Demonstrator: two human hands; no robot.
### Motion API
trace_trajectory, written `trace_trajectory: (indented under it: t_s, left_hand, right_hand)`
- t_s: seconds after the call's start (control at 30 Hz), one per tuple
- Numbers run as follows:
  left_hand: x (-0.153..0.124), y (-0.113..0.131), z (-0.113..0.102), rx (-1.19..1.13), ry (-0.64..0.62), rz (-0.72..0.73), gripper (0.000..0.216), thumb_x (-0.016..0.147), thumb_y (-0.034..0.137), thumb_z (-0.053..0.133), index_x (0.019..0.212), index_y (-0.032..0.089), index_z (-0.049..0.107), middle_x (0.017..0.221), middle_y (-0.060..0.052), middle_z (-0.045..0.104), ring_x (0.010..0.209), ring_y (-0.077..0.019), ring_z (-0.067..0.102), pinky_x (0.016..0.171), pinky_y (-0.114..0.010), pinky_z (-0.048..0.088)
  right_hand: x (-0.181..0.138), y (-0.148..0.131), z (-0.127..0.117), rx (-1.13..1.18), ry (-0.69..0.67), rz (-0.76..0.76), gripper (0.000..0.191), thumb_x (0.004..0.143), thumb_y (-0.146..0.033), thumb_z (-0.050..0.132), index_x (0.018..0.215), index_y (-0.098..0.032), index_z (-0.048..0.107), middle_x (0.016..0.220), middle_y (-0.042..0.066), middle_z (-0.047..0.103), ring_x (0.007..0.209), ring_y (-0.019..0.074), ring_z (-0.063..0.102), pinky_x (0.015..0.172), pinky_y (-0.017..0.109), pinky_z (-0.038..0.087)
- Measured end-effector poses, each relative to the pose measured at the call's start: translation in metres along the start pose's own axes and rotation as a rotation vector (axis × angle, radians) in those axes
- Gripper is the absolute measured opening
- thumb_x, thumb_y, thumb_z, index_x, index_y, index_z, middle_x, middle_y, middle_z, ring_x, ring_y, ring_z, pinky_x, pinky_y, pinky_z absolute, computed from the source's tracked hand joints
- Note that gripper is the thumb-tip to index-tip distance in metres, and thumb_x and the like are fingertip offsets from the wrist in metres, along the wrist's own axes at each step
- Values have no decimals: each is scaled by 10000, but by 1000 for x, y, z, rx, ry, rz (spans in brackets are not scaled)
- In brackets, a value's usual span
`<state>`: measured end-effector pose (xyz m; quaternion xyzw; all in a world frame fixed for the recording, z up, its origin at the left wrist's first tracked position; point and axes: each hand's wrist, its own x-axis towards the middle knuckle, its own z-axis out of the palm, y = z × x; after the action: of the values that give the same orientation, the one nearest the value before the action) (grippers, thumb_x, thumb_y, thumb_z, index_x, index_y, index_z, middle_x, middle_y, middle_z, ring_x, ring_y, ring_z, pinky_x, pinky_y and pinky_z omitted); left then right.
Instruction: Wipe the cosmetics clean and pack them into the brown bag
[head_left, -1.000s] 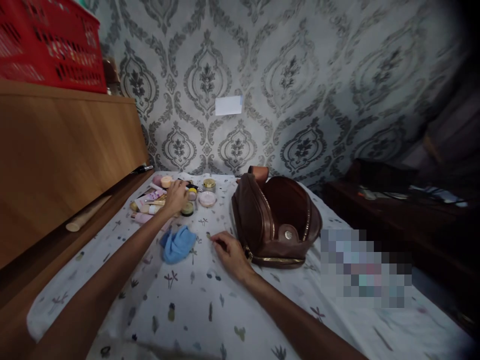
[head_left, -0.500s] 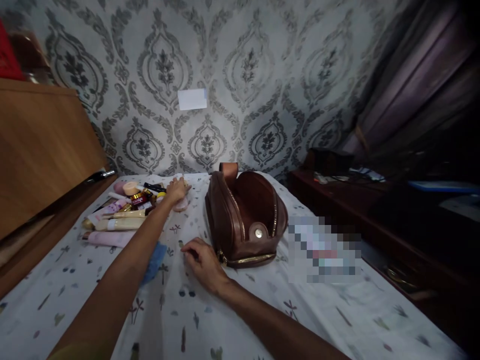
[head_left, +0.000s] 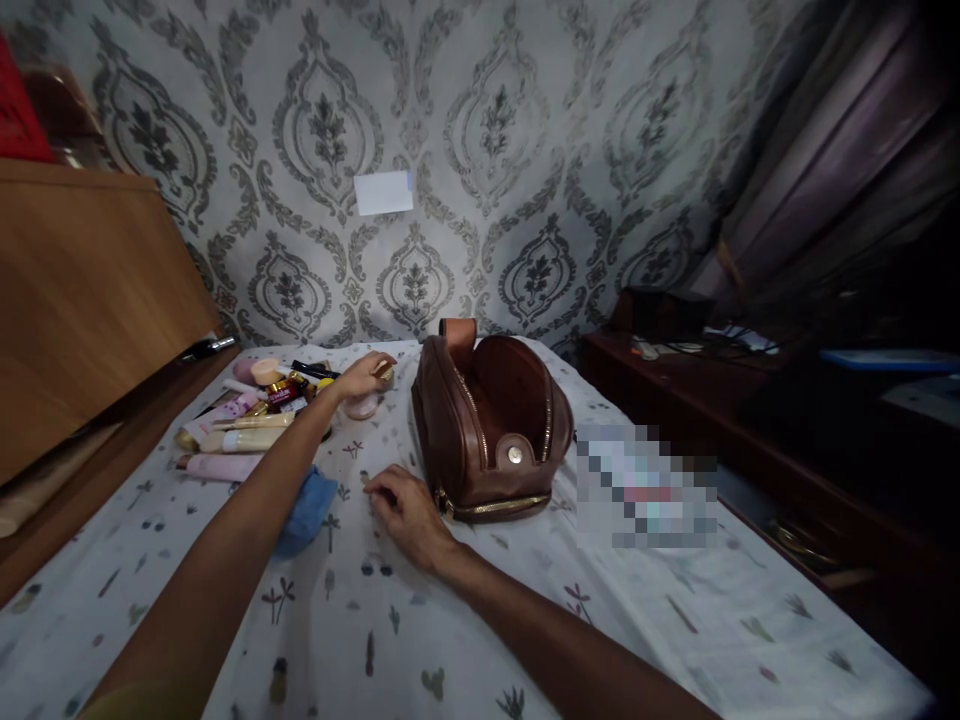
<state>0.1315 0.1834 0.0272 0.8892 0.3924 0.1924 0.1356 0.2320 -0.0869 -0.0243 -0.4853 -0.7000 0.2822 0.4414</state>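
Gold-lidded jar near the far edge of a patterned cloth, left of the open brown bag, where we see the left hand with its fingers closed on it. A second ago that hand was among the cosmetics toward the cloth's far left corner, with the jar standing apart; half a second ago it largely hid the jar, and now gold shows beneath the fingertips. We read the change as the handling having settled on this one item, though we cannot tell whether it is off the cloth. A pale pink compact lies just nearer to us. The right hand, loosely curled with nothing visible in it, stays just beside the bag's near left corner. Blue fabric lies crumpled, partly behind the left forearm.
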Motion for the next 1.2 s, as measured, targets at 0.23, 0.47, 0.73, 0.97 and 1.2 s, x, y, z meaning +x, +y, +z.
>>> trace_trajectory:
  t_s: [0.23, 0.47, 0.73, 0.97, 1.2]
  left_hand:
    - [-9, -1, 12, 8, 75, -16, 552, 815, 317, 616, 1343, 181, 534, 1296, -111, 540, 1202, -274, 539, 1062, -395, 419]
    - [-17, 9, 11, 24, 96, -16, 492, 811, 252, 597, 1300, 201, 571, 1121, -90, 549, 1056, -264, 595, 971, -391, 471]
    - [-54, 51, -22, 55, -66, 293, 484, 692, 89, 570, 1158, 212, 611, 1217, -73, 581, 1158, -256, 535, 1027, -343, 427]
    - [-119, 78, -36, 145, -148, 343, 326, 862, 183, 542, 1172, 264, 606, 1144, -65, 616, 1090, -230, 570, 923, -295, 433]
    - [-146, 84, -38, 393, 40, -140, 446, 930, 609, 497, 1142, 237, 621, 754, -41, 667, 856, -266, 659, 736, -297, 431]
  right_hand:
    - [1, -1, 0, -9, -7, -15, 226, 813, -13, 554, 899, -160, 703, 868, 39, 624, 799, 157, 581, 700, 261, 426]
    - [1, 0, 0, -15, -19, -7, 235, 806, -5, 557, 900, -161, 705, 871, 35, 628, 803, 153, 586, 741, 268, 438]
    - [1, -1, -2, -18, -13, -26, 229, 808, -20, 555, 902, -173, 698, 871, 29, 635, 800, 153, 586, 755, 277, 454]
    - [1, 1, -1, -4, 41, -7, 253, 836, -67, 528, 1012, -176, 674, 955, 58, 646, 870, 185, 614, 776, 313, 492]
    - [2, 7, 2, 27, 127, 48, 304, 849, -122, 510, 1141, -177, 576, 1087, 84, 570, 929, 178, 633, 786, 322, 533]
